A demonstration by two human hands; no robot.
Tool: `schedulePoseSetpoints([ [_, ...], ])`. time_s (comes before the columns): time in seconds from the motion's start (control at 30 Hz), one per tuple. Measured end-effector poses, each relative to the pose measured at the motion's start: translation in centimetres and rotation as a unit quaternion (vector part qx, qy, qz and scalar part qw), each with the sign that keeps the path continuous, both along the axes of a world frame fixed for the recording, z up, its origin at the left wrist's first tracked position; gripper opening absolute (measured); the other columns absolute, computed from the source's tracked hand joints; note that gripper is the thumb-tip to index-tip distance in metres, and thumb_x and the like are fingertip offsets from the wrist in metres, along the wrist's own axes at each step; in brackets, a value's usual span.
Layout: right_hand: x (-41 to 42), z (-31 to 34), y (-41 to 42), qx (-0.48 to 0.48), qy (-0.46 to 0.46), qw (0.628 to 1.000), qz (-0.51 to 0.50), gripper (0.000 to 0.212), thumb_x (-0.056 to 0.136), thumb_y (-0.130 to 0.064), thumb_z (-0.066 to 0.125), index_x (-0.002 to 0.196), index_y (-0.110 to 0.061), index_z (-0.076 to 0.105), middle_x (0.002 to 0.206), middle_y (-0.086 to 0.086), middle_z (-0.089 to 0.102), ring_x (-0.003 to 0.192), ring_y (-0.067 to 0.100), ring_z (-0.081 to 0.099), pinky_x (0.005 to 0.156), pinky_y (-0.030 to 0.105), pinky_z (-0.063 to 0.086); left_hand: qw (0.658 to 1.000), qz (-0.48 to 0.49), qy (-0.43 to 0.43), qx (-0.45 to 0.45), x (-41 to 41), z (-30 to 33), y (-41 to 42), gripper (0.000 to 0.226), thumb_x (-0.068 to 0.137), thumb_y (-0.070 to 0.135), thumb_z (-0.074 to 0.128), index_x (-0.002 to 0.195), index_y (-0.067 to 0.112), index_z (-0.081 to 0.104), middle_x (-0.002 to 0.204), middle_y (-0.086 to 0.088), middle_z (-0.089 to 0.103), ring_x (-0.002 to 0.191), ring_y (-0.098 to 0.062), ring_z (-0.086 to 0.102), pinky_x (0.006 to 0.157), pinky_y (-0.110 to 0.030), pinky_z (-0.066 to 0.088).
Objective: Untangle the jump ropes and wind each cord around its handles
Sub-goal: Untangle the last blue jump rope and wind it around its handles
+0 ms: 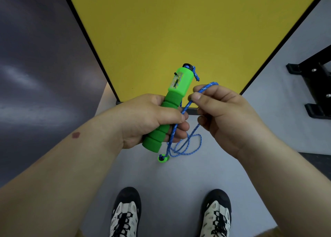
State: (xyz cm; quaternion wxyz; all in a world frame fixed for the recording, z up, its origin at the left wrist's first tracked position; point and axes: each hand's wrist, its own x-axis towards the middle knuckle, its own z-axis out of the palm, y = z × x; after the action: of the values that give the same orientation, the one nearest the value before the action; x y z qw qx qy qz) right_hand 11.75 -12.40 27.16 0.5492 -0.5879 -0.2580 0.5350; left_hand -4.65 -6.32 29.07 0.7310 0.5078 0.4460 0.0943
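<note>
My left hand [148, 118] grips a green jump-rope handle [171, 100] by its foam part, with the counter end pointing up and away. A blue braided cord [186, 145] leaves the black cap at the top of the handle. My right hand [225, 115] pinches a bend of that cord between thumb and forefinger, just right of the handle. From there the cord runs down past my left fingers and hangs in loose loops below both hands. A small green end piece [163, 158] dangles at the bottom of the cord.
A yellow table [188, 30] with a black edge stands in front of me. The floor is grey, and my two shoes [125, 217] are at the bottom. A black metal frame [315, 86] sits on the floor at the right.
</note>
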Motion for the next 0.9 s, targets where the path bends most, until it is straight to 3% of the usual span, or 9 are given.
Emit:
schedulePoseSetpoints([
  [0.2, 0.22, -0.02, 0.13, 0.015, 0.004, 0.998, -0.064, 0.006, 0.088, -0.015, 0.074, 0.093, -0.019, 0.074, 0.091, 0.006, 0.066, 0.061, 0.009, 0.052, 0.06, 0.025, 0.044, 1.0, -0.005, -0.002, 0.005, -0.08, 0.09, 0.01, 0.005, 0.093, 0.004, 0.063, 0.098, 0.002, 0.064, 0.08, -0.011, 0.071, 0.072, -0.023, 0.071, 0.072, -0.034, 0.061],
  [0.43, -0.27, -0.05, -0.24, -0.012, -0.002, 0.998, 0.068, 0.007, 0.088, -0.012, 0.072, 0.087, -0.019, 0.074, 0.079, 0.001, 0.068, 0.06, 0.007, 0.053, 0.059, 0.024, 0.043, 1.0, -0.009, -0.006, 0.008, -0.08, 0.1, -0.02, 0.006, 0.093, 0.003, 0.062, 0.098, 0.004, 0.065, 0.081, -0.012, 0.07, 0.074, -0.024, 0.07, 0.077, -0.036, 0.061],
  [0.57, -0.11, 0.0, -0.05, 0.006, -0.004, 1.0, 0.001, 0.007, 0.087, -0.014, 0.073, 0.086, -0.02, 0.075, 0.091, 0.005, 0.069, 0.06, 0.007, 0.054, 0.06, 0.025, 0.043, 1.0, -0.007, 0.0, 0.008, -0.12, 0.15, -0.02, 0.004, 0.094, 0.004, 0.062, 0.097, 0.004, 0.064, 0.08, -0.011, 0.071, 0.074, -0.023, 0.071, 0.075, -0.035, 0.062],
  [0.73, 0.43, 0.03, 0.23, 0.016, 0.004, 0.998, -0.061, 0.004, 0.088, -0.015, 0.073, 0.09, -0.018, 0.075, 0.088, 0.004, 0.066, 0.061, 0.009, 0.052, 0.061, 0.026, 0.045, 1.0, -0.017, -0.006, 0.005, -0.09, 0.23, -0.11, 0.003, 0.094, 0.004, 0.062, 0.097, 0.003, 0.063, 0.079, -0.011, 0.07, 0.072, -0.024, 0.069, 0.073, -0.034, 0.062],
  [0.9, 0.08, 0.13, -0.11, -0.015, 0.018, 0.999, 0.031, 0.005, 0.088, -0.016, 0.072, 0.085, -0.019, 0.073, 0.083, 0.001, 0.067, 0.06, 0.008, 0.051, 0.059, 0.024, 0.043, 1.0, -0.009, -0.003, 0.009, -0.07, 0.23, -0.06, 0.004, 0.094, 0.003, 0.061, 0.096, 0.003, 0.065, 0.078, -0.01, 0.071, 0.072, -0.023, 0.071, 0.072, -0.033, 0.062],
])
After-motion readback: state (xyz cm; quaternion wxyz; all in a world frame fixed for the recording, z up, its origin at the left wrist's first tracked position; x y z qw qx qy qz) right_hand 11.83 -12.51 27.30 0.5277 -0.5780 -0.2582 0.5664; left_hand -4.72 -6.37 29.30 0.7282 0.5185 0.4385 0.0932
